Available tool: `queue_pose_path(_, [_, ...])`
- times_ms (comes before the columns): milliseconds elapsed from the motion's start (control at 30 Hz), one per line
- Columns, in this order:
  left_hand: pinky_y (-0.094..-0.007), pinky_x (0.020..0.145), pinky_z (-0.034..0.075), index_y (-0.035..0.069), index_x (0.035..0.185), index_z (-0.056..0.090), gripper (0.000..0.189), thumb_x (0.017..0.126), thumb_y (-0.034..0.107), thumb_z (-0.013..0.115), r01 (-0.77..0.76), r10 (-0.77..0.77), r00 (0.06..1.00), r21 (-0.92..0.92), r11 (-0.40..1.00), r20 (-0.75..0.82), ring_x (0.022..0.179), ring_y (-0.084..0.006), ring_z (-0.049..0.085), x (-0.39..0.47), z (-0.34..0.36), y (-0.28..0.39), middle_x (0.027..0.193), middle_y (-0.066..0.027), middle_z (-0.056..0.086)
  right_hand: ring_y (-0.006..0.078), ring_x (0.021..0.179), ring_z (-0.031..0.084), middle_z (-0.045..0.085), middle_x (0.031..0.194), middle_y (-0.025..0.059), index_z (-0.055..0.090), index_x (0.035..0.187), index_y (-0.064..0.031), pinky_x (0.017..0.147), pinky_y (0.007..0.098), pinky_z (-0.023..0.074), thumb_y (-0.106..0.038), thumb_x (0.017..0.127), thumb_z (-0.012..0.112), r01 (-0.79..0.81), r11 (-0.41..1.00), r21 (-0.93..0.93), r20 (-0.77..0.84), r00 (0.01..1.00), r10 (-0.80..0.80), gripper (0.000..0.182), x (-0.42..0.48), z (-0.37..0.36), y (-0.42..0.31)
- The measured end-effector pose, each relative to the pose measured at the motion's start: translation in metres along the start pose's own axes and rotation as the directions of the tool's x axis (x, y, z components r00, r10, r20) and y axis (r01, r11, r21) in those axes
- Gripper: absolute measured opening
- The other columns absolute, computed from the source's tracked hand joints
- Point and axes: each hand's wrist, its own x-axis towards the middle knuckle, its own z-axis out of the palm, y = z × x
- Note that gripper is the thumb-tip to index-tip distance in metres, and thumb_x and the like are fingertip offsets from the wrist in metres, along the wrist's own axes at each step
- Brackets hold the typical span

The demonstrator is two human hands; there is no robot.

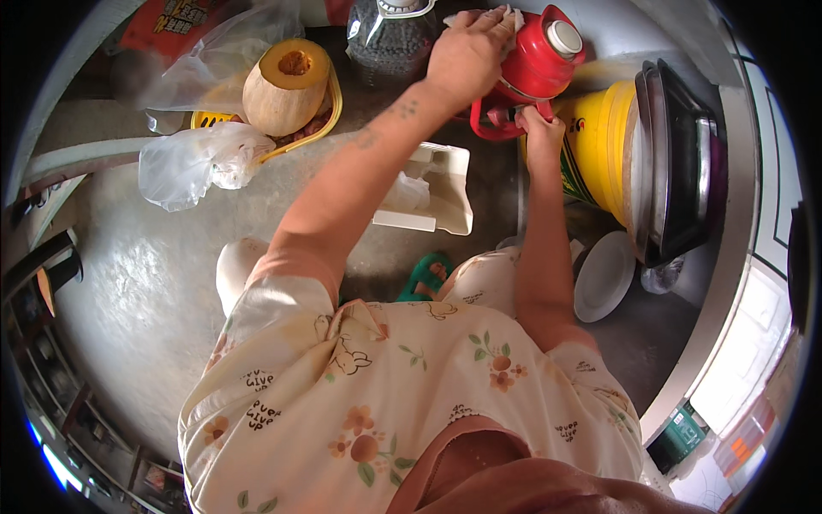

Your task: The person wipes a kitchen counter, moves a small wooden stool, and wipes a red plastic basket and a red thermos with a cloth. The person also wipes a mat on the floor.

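Observation:
At the upper right stands a red vacuum flask (536,61) with a white stopper (565,37) and a red handle (491,132). My left hand (467,61) lies over a white cloth or tissue (510,19) and presses it against the flask's upper side. Fingers of my right hand (542,128) close around the flask's handle on the near side. The flask's far side and part of its body are hidden by my left hand.
Beside the flask are a yellow bucket (597,148) with dark basins (681,160) and a large clear bottle (392,48) of dark grains. A cut pumpkin (286,90) sits in a yellow basket (337,109). Nearby lie plastic bags (205,160), a white plastic holder (453,193) and a white disc (605,276).

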Motion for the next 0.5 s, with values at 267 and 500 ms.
queue_pose_path(267, [-0.0487, 0.091, 0.051, 0.005, 0.125, 0.064, 0.048, 0.077, 0.01, 0.067, 0.086, -0.092, 0.995, 0.129, 0.988, 0.042, 0.117, -0.038, 0.052, -0.039, -0.026, 0.059, 0.141, -0.0133, 0.051, 0.0085, 0.058, 0.053, 0.059, 0.063, -0.0007, 0.06, 0.066, -0.0015, 0.058, 0.0272, 0.0415, -0.008, 0.081, 0.066, -0.029, 0.999, -0.017, -0.017, 0.999, 0.028, 0.017, -0.004, 0.012, -0.006])
queue_pose_path(500, [-0.0455, 0.089, 0.05, 0.006, 0.131, 0.059, 0.041, 0.093, 0.02, 0.054, 0.089, -0.143, 0.965, 0.239, 0.967, 0.218, 0.107, -0.036, 0.057, 0.025, -0.028, 0.027, 0.127, -0.0132, 0.06, 0.0084, 0.057, 0.054, 0.061, 0.063, 0.0, 0.06, 0.066, -0.0019, 0.057, 0.0273, 0.0432, -0.007, 0.08, 0.065, 0.042, 0.999, 0.024, -0.026, 0.999, -0.041, 0.016, -0.003, 0.023, -0.006])
